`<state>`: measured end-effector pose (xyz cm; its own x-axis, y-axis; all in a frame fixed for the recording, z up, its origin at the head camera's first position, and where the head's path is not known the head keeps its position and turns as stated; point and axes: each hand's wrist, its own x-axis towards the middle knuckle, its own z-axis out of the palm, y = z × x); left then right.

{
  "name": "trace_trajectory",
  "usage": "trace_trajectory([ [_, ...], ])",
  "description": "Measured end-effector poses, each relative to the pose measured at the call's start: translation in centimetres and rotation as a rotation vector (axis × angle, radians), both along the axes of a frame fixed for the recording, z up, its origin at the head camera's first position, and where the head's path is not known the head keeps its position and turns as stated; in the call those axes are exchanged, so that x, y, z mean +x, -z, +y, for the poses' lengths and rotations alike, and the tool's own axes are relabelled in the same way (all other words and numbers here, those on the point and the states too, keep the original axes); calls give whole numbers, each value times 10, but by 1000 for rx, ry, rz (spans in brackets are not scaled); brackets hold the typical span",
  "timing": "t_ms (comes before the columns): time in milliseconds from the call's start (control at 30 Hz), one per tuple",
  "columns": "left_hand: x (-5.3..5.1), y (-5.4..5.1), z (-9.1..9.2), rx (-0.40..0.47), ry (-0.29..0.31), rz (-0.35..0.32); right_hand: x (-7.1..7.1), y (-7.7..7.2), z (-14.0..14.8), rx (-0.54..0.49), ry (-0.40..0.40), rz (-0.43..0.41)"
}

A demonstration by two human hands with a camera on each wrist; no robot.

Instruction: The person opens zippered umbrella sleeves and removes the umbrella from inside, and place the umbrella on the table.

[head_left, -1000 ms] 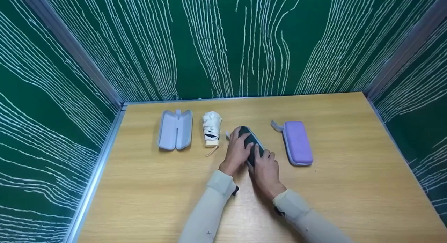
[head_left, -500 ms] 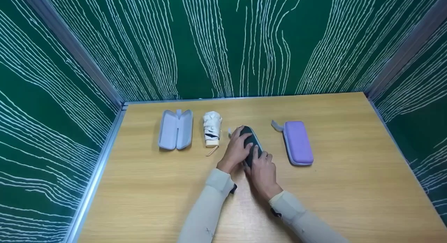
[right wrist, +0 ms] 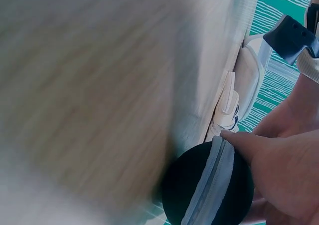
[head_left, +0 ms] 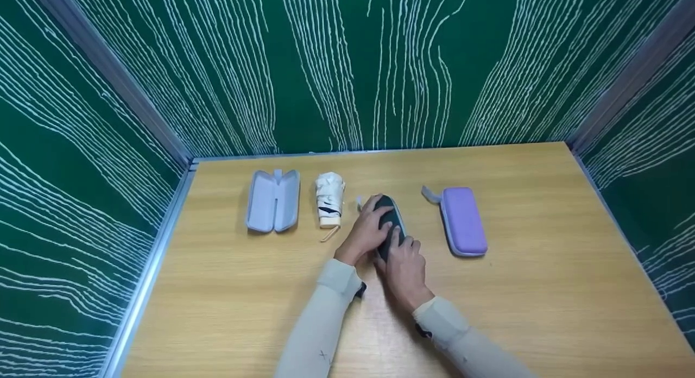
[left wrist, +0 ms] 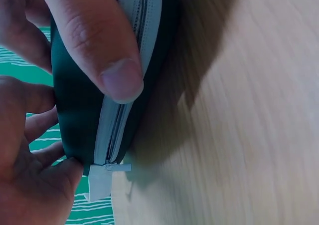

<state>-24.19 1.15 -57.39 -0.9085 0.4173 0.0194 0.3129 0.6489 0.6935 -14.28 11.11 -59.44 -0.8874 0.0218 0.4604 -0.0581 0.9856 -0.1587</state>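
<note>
Dark zip case (head_left: 389,217) is what both hands hold; in the head view we find it near the middle of the table (head_left: 244,302), between a folded umbrella (head_left: 329,197) and a closed purple case (head_left: 465,221), with an open pale case (head_left: 261,204) past the umbrella. Over the last second it has swung slightly, now pointing more directly away from the person, and the hands have shifted a little left with it; we judge this a small turn within the grip, not a release. The left hand (head_left: 365,231) curls over the far part, and the right hand (head_left: 404,265) grips the near part, index finger on top. From the left wrist we gain what the head view hides: the zip (left wrist: 112,130) along the side, a thumb (left wrist: 119,80), seemingly the right, against it, and the zip pull (left wrist: 118,167) beside a pale tab (left wrist: 100,181). Its teeth look joined, though we cannot be sure. From the right wrist we see the rounded end crossed by the zip; whether the case is lifted, we cannot tell.
</note>
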Motion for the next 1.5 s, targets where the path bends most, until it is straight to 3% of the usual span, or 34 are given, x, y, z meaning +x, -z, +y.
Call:
trace_trajectory([
  [267,-1,-2,-1,-24,22,-14,1,-1,-4,6,11,-13],
  [600,-5,1,-3,-22,100,80,1,2,-9,31,51,65],
  [867,-5,0,-2,-35,104,33,2,0,-11,14,52,40],
  [1033,-4,0,0,-44,104,52,4,-4,-7,-52,33,5],
  [1233,5,0,8,-28,26,83,7,-9,5,-196,-33,-154],
  [1500,28,1,19,-60,-194,233,14,-6,22,-428,-141,-285],
])
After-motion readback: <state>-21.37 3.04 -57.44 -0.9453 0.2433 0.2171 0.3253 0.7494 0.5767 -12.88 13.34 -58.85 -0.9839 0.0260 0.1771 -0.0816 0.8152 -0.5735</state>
